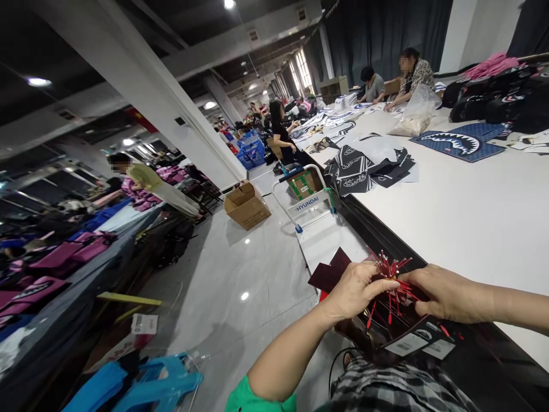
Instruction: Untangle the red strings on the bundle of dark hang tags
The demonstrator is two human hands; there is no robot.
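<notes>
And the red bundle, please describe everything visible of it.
The red bundle is many thin red strands gathered near the middle and splaying out above and below. Upper tips look pale; several lower ends carry slim, glossy red pieces, perhaps plastic. It is held beside the white table, pinched by the left hand; the right hand is close at its other side, its grip unclear.

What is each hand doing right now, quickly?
Left hand: closed, holding the red bundle.
Right hand: partly curled beside it; whether it grips cannot be told.
</notes>
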